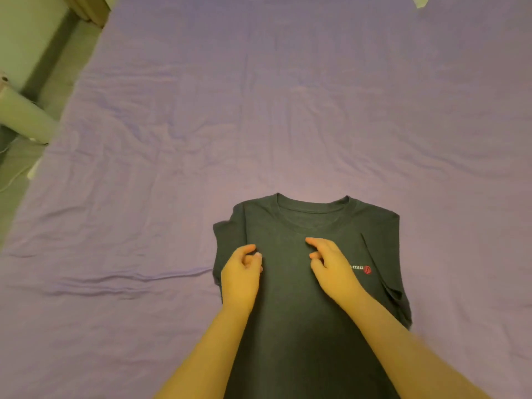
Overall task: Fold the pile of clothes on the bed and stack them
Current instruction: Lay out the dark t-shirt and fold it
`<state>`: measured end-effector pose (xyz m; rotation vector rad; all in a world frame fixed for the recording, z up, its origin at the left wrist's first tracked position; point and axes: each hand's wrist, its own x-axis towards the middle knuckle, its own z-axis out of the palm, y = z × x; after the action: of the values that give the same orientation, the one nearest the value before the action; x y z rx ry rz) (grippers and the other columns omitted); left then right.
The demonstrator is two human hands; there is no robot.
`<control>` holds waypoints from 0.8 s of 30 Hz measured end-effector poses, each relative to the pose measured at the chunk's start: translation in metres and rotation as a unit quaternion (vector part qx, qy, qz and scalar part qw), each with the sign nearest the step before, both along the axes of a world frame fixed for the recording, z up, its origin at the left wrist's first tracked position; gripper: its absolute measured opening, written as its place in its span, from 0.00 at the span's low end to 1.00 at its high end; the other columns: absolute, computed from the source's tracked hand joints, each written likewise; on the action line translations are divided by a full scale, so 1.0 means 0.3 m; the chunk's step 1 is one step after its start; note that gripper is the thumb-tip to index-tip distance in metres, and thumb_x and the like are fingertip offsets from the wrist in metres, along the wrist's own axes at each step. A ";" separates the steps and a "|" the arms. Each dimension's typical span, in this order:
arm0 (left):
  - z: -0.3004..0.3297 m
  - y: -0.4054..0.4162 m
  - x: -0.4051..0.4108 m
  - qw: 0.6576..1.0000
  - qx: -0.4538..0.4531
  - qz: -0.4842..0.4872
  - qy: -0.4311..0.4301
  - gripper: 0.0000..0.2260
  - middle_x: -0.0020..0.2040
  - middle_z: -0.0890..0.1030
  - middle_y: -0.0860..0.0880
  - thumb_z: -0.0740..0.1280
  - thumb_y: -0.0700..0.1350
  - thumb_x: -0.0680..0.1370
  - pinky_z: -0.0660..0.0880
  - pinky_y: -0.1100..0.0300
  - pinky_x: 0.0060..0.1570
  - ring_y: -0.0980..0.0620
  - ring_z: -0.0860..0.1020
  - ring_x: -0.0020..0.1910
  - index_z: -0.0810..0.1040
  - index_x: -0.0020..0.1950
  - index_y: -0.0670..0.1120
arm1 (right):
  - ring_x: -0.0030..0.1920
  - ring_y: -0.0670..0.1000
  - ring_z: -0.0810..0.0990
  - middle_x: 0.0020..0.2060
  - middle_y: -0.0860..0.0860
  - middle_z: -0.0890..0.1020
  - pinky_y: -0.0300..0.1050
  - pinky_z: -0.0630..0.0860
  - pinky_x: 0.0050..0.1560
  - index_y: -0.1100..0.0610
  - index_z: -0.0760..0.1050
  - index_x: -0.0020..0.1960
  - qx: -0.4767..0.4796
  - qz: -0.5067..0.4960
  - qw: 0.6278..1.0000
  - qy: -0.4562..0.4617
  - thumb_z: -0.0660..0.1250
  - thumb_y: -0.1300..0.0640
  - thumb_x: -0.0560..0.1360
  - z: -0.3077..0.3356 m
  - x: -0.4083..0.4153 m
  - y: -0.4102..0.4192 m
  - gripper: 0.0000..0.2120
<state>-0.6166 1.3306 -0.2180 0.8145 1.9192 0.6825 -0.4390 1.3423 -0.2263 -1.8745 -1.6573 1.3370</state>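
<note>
Two bare forearms come in from the bottom edge and reach over a dark T-shirt, which lies flat on the purple bed sheet with its round collar pointing away from the person. Both sleeves are already folded inward, so the shirt has the shape of a long rectangle, and its lower part goes out of the picture at the bottom.

Going from the left side: beside the bed there is a strip of floor, a pale round post standing on it, and a thin white cable near the edge of the mattress. The sheet itself has many small wrinkles, and one longer fold runs toward the left side of the shirt.

Next comes the left hand. It is over the folded left sleeve, with the fingers loosely curled and the thumb near them; it seems to hold no fabric (whether the fingertips touch the shirt I cannot tell). The right hand is over the chest area just below the collar, its fingers half bent and slightly apart, pinching nothing. Just to the right of this hand there is a small white and red logo printed on the shirt. In the far right top corner a small pale object lies on the sheet, too cut off to identify.
</note>
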 end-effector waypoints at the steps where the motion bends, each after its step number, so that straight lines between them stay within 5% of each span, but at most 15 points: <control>1: 0.007 0.008 -0.040 0.998 0.029 -0.011 0.056 0.11 0.49 0.81 0.48 0.63 0.42 0.79 0.76 0.51 0.57 0.50 0.79 0.49 0.77 0.61 0.46 | 0.58 0.45 0.72 0.67 0.53 0.69 0.31 0.63 0.60 0.57 0.67 0.71 0.006 0.005 1.000 0.001 0.56 0.67 0.79 0.002 -0.047 0.005 0.21; 6: -0.001 0.137 -0.226 0.978 0.096 -0.100 0.156 0.18 0.64 0.74 0.43 0.66 0.40 0.78 0.67 0.49 0.66 0.44 0.71 0.64 0.72 0.68 0.43 | 0.74 0.50 0.58 0.74 0.49 0.61 0.45 0.56 0.72 0.52 0.62 0.74 0.028 0.142 0.986 -0.082 0.54 0.61 0.81 -0.030 -0.244 0.039 0.22; 11: -0.065 0.252 -0.327 0.965 0.052 -0.235 0.106 0.24 0.73 0.67 0.46 0.64 0.40 0.79 0.59 0.51 0.72 0.44 0.63 0.72 0.62 0.75 0.46 | 0.77 0.51 0.49 0.76 0.46 0.57 0.52 0.52 0.74 0.47 0.57 0.76 0.070 0.238 0.949 -0.195 0.53 0.50 0.82 -0.080 -0.344 0.082 0.22; 14: -0.097 0.284 -0.347 0.943 -0.012 -0.310 0.117 0.20 0.65 0.76 0.46 0.66 0.46 0.78 0.66 0.51 0.67 0.43 0.68 0.68 0.71 0.70 0.47 | 0.77 0.53 0.47 0.77 0.47 0.55 0.56 0.48 0.74 0.46 0.55 0.76 0.076 0.261 0.937 -0.219 0.52 0.50 0.82 -0.103 -0.370 0.089 0.22; 16: -0.092 0.285 -0.365 0.920 -0.029 -0.325 0.216 0.10 0.47 0.80 0.48 0.67 0.53 0.77 0.71 0.53 0.52 0.44 0.71 0.59 0.79 0.52 0.49 | 0.77 0.53 0.47 0.77 0.47 0.54 0.56 0.47 0.74 0.46 0.54 0.76 0.085 0.261 0.932 -0.238 0.51 0.51 0.83 -0.108 -0.377 0.082 0.23; 19: -0.065 0.269 -0.410 0.945 -0.003 -0.252 0.208 0.16 0.32 0.73 0.50 0.69 0.57 0.73 0.68 0.54 0.39 0.45 0.70 0.48 0.70 0.32 0.49 | 0.77 0.54 0.43 0.77 0.48 0.51 0.57 0.44 0.74 0.47 0.51 0.77 0.104 0.257 0.926 -0.257 0.51 0.48 0.82 -0.105 -0.387 0.054 0.24; 24: -0.045 0.253 -0.449 0.977 -0.022 -0.209 0.045 0.11 0.36 0.75 0.48 0.68 0.47 0.77 0.71 0.54 0.41 0.46 0.73 0.40 0.69 0.39 0.46 | 0.76 0.57 0.38 0.78 0.51 0.44 0.62 0.40 0.73 0.45 0.42 0.77 0.103 0.294 0.899 -0.308 0.52 0.40 0.80 -0.120 -0.447 0.061 0.31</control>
<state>-0.7513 1.4064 -0.2315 1.1917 1.7557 0.3492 -0.5731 1.3607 -0.2622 -1.8455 -2.7292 0.6873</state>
